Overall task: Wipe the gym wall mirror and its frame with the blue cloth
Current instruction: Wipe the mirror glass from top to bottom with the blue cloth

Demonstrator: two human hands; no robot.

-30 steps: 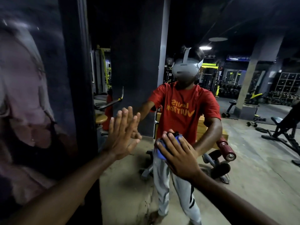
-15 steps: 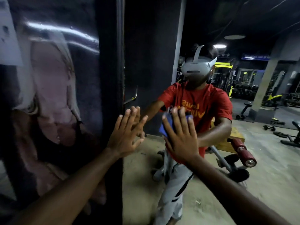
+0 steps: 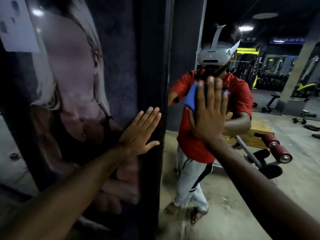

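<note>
The wall mirror (image 3: 251,196) fills the right half of the head view and reflects a person in a red shirt. Its dark frame (image 3: 152,70) runs vertically down the middle. My right hand (image 3: 207,111) presses the blue cloth (image 3: 190,97) flat against the glass with straight fingers, high up near the frame. Blue edges of the cloth show left of and above my fingers; the rest is hidden under my palm. My left hand (image 3: 140,134) rests flat with straight fingers on the dark frame, to the left of the glass.
A large glossy poster (image 3: 69,87) covers the wall left of the frame. The mirror shows a bench with red roller pads (image 3: 277,148), a wooden box (image 3: 259,130), dumbbells on the floor and a concrete pillar (image 3: 297,75) behind me.
My right hand has slid the blue cloth upward on the glass, fingers now straight. My left hand has shifted from the mirror's edge onto the dark frame. The view has turned left.
</note>
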